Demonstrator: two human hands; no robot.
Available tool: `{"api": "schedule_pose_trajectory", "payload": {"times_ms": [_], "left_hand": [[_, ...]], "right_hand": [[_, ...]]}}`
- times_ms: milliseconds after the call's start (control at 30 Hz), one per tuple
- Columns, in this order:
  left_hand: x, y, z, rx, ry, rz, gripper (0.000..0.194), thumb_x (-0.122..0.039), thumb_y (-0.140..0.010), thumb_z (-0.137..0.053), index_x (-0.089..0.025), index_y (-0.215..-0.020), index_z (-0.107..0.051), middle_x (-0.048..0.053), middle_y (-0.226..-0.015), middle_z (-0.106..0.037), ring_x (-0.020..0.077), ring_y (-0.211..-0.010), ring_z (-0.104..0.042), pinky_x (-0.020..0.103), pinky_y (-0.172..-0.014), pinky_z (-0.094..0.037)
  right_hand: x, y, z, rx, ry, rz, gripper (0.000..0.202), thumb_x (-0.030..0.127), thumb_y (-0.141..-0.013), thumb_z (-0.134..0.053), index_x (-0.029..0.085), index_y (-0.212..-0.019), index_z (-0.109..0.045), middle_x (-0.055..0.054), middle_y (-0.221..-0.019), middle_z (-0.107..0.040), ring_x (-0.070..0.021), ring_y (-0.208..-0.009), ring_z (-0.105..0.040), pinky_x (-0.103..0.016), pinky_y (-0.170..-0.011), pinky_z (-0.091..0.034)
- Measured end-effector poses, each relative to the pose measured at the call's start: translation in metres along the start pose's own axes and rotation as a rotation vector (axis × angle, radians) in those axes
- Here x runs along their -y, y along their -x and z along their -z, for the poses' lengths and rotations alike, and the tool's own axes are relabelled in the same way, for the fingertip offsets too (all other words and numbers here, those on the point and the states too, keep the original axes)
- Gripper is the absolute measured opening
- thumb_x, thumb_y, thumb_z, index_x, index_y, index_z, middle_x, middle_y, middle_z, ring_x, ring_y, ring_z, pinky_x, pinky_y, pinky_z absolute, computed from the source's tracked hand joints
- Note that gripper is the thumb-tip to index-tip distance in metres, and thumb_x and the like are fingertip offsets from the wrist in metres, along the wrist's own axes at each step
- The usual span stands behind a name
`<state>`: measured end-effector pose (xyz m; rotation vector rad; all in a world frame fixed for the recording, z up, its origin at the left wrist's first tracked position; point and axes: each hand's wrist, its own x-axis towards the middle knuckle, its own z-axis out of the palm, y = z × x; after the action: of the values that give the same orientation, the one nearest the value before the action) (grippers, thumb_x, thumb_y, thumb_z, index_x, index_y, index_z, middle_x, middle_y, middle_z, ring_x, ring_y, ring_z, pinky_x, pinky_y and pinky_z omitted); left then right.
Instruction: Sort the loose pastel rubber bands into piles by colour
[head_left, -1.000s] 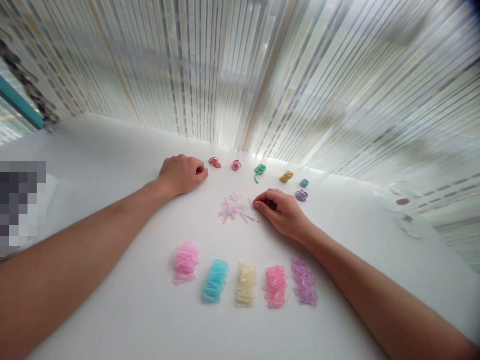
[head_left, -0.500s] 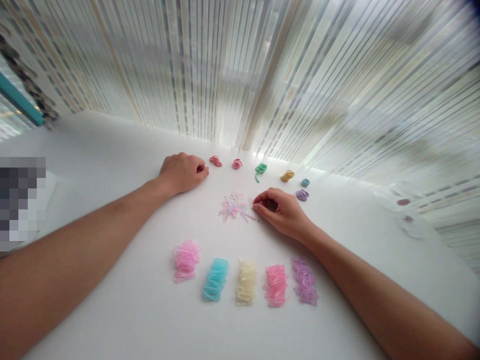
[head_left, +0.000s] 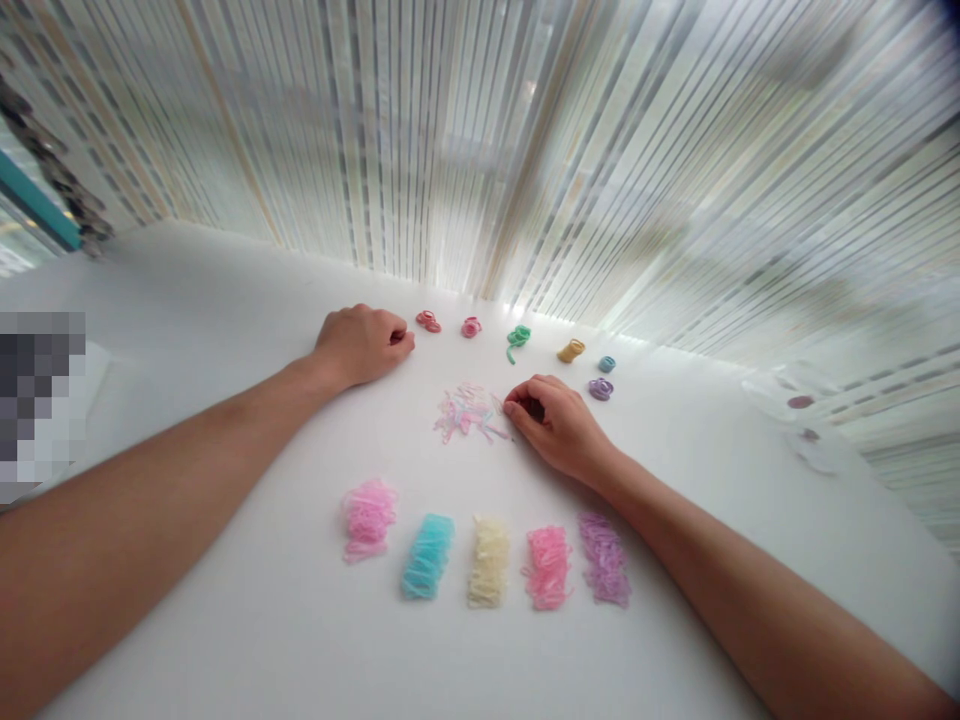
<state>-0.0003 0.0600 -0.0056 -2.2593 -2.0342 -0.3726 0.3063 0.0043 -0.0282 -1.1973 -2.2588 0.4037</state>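
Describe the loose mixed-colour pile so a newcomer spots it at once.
On the white table, find the near row of five bundles and the far coils. Between them, beside the right hand, lies a loose pile. Unlike the single-colour bundles and coils, it scatters and mixes pale pink with bluish strands.

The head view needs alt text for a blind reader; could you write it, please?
The right hand, fingertips together, is at the edge of a loose pastel pile on a white table; the left hand rests curled farther left. Five coloured bundles line up nearer the viewer, six bunches lie beyond, before a striped curtain.
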Motion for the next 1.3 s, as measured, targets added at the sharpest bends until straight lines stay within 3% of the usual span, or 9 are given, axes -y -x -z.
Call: {"api": "schedule_pose_trajectory", "payload": {"times_ms": [467, 567, 700, 800, 1133, 1300], "left_hand": [[0.000, -0.001, 0.000, 0.001, 0.001, 0.013, 0.034, -0.046, -0.090, -0.050, -0.023, -0.072, -0.067, 0.010, -0.081, -0.074, 0.0309, -0.086, -0.068, 0.042, -0.082, -0.049], [-0.001, -0.001, 0.000, 0.005, 0.010, 0.026, 0.032, -0.046, -0.089, -0.052, -0.023, -0.074, -0.069, 0.010, -0.082, -0.074, 0.0320, -0.088, -0.068, 0.043, -0.085, -0.049], [-0.001, -0.001, -0.002, 0.004, 0.019, 0.019, 0.033, -0.045, -0.090, -0.051, -0.022, -0.077, -0.072, 0.011, -0.084, -0.075, 0.0330, -0.089, -0.069, 0.043, -0.084, -0.049], [-0.001, 0.001, -0.002, -0.005, 0.019, -0.006, 0.034, -0.043, -0.092, -0.050, -0.022, -0.077, -0.072, 0.012, -0.086, -0.076, 0.0325, -0.089, -0.069, 0.043, -0.082, -0.049], [0.000, 0.005, -0.006, 0.015, 0.070, -0.030, 0.037, -0.042, -0.098, -0.050, -0.020, -0.079, -0.073, 0.014, -0.088, -0.077, 0.0296, -0.086, -0.069, 0.045, -0.080, -0.048], [-0.002, 0.004, -0.004, 0.010, 0.066, -0.032, 0.036, -0.042, -0.097, -0.051, -0.020, -0.078, -0.072, 0.014, -0.089, -0.077, 0.0300, -0.086, -0.068, 0.045, -0.080, -0.049]], "right_hand": [[-0.001, 0.001, 0.003, -0.089, -0.090, -0.054, 0.012, 0.028, -0.102, -0.056, 0.021, -0.093, -0.062, -0.005, -0.085, -0.065, -0.0185, -0.072, -0.055, -0.034, -0.069, -0.044], [0.009, 0.005, 0.007, -0.029, -0.162, 0.056, 0.013, 0.027, -0.104, -0.054, 0.022, -0.094, -0.060, -0.005, -0.088, -0.065, -0.0175, -0.073, -0.055, -0.032, -0.068, -0.044], [0.029, 0.011, 0.012, 0.192, -0.212, 0.204, 0.013, 0.022, -0.105, -0.051, 0.023, -0.094, -0.058, -0.006, -0.090, -0.066, -0.0180, -0.077, -0.059, -0.032, -0.070, -0.047], [0.036, 0.015, 0.014, 0.284, -0.182, 0.251, 0.013, 0.020, -0.106, -0.050, 0.023, -0.097, -0.059, -0.006, -0.093, -0.067, -0.0186, -0.079, -0.061, -0.032, -0.071, -0.049], [0.027, 0.020, 0.006, 0.207, -0.070, 0.367, 0.019, 0.026, -0.106, -0.052, 0.024, -0.092, -0.064, -0.007, -0.083, -0.066, -0.0219, -0.072, -0.061, -0.039, -0.069, -0.048], [0.031, 0.019, 0.007, 0.224, -0.042, 0.344, 0.018, 0.025, -0.105, -0.053, 0.024, -0.091, -0.064, -0.007, -0.084, -0.067, -0.0224, -0.074, -0.062, -0.039, -0.071, -0.047]]}}
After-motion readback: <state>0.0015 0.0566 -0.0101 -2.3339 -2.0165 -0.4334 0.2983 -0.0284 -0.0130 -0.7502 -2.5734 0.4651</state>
